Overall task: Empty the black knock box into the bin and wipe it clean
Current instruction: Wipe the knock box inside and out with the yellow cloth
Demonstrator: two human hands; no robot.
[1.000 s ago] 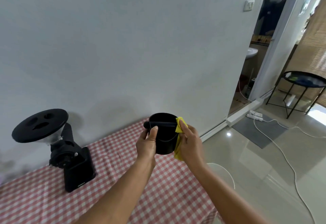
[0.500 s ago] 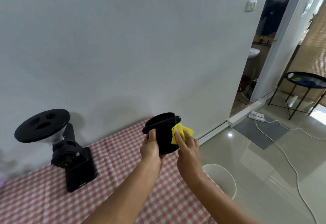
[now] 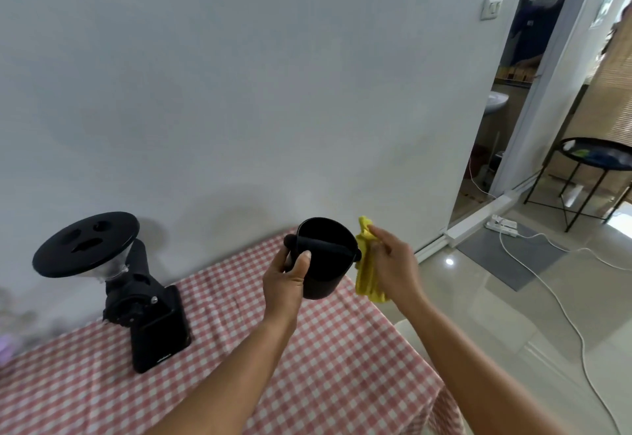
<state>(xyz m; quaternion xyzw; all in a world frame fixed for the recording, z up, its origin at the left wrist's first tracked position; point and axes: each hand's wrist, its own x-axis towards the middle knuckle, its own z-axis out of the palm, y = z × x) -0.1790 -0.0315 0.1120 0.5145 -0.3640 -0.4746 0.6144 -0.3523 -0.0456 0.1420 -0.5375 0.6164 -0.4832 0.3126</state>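
Righted since, the black knock box [image 3: 330, 273] sits gripped by the left hand [image 3: 284, 280]; the right hand [image 3: 393, 263], pinching the yellow cloth [image 3: 366, 273], might shove it loose.

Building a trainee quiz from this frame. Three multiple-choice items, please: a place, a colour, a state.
1. Where does the grinder stand from the knock box? A left of it B right of it C under it
2. The cloth is: A blue B yellow C white
3. The knock box is: A standing down B lying on the floor C held up
Answers: A, the grinder stands further left on the table. B, it shows yellow in the right hand. C, the left hand grips it above the table.
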